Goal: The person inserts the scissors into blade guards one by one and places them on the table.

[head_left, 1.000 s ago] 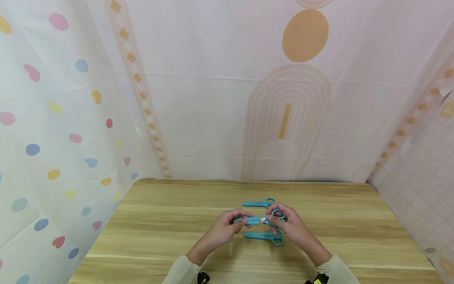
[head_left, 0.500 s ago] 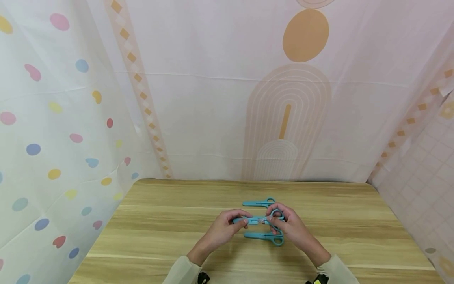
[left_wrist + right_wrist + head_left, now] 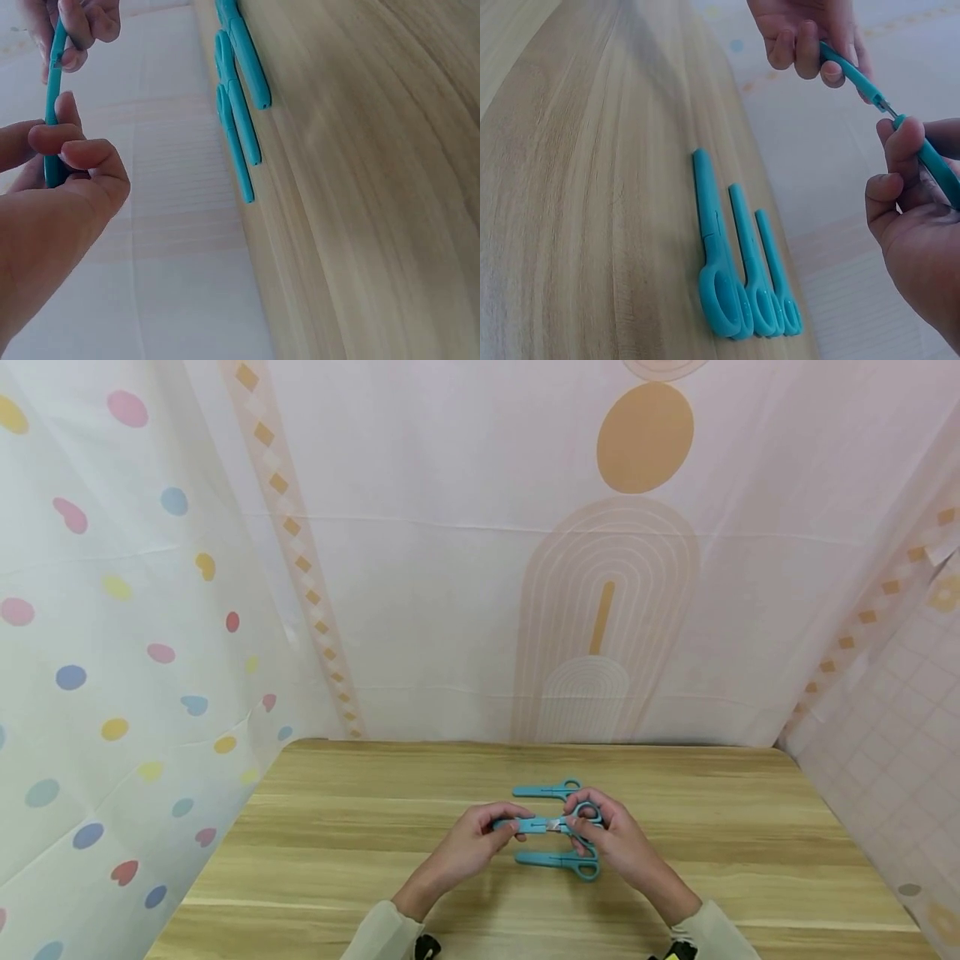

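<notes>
Above the table, my left hand (image 3: 472, 842) pinches a turquoise blade cover (image 3: 534, 826) between thumb and fingers. My right hand (image 3: 621, 837) grips the turquoise handles of a pair of scissors (image 3: 588, 812). A short stretch of metal blade (image 3: 553, 825) shows between cover and handles; the rest of the blades is inside the cover. In the right wrist view, three covered scissors lie side by side on the wood: a near pair (image 3: 718, 262), a middle pair (image 3: 748, 247) and a far pair (image 3: 775, 262). The held scissors and right hand partly hide these in the head view.
The wood-grain table (image 3: 337, 843) spreads around both hands. Behind its back edge hangs a pale patterned curtain (image 3: 435, 627), with a dotted curtain (image 3: 135, 693) along the left and another patterned sheet (image 3: 900, 718) along the right.
Both hands stay almost in place, with the same hold on cover and scissors. The bare metal looks blurred half a second ago and sharper now. The lying scissors have not moved.
</notes>
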Motion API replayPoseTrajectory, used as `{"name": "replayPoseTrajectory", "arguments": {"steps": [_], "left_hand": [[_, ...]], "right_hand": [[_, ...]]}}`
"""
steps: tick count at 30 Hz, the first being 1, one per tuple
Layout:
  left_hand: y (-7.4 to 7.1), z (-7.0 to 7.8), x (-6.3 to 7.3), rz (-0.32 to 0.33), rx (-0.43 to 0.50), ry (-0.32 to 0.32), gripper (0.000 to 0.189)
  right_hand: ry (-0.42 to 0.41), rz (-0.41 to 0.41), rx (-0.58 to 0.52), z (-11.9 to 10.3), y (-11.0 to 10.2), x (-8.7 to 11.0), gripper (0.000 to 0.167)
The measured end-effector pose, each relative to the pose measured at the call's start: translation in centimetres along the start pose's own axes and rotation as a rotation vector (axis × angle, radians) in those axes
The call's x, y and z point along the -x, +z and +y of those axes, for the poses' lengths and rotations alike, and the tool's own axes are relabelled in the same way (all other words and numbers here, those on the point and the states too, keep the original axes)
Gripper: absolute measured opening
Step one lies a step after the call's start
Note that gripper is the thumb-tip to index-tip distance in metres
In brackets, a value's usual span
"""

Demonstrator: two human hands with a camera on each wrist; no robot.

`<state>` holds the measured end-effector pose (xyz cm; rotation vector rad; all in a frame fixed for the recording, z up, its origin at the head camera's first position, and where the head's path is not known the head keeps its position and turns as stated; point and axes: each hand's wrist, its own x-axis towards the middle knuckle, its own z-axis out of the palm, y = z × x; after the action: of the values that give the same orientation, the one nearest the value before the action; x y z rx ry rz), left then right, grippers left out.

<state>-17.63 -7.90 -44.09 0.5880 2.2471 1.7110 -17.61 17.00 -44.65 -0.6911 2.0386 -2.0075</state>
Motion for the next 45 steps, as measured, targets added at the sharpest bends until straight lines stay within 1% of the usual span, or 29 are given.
{"name": "replayPoseTrajectory", "arguments": {"steps": [5,10,15,19,24,26,31,37,45], "left_hand": [[-0.2,0.1,0.1,0.000,-0.002,0.004,0.021],[-0.5,0.0,0.0,0.010,-0.028,0.005,0.022],[-0.7,0.2,0.0,0.019,-0.035,0.002,0.023],[-0.7,0.5,0.0,0.020,-0.033,0.017,0.022],[-0.7,0.6,0.0,0.025,-0.035,0.025,0.023],[-0.7,0.7,0.0,0.025,-0.034,0.027,0.024],[-0.7,0.6,0.1,0.032,-0.022,0.037,0.024],[-0.8,0.6,0.1,0.043,-0.021,0.040,0.023],[-0.8,0.7,0.2,0.036,-0.013,0.046,0.024]], "right_hand": [[-0.036,-0.012,-0.025,0.0,0.1,0.0,0.026],[-0.053,-0.006,-0.040,-0.1,0.2,0.0,0.024],[-0.040,0.017,-0.031,-0.5,0.4,0.0,0.018],[-0.028,0.029,-0.024,-0.7,0.4,0.0,0.021],[-0.028,0.029,-0.025,-0.8,0.3,-0.1,0.017],[-0.027,0.029,-0.032,-0.8,0.3,-0.1,0.018],[-0.016,0.021,-0.043,-0.9,0.3,-0.2,0.026],[-0.015,0.011,-0.038,-0.9,0.4,-0.3,0.023],[-0.001,0.021,-0.035,-1.1,0.5,-0.3,0.024]]}}
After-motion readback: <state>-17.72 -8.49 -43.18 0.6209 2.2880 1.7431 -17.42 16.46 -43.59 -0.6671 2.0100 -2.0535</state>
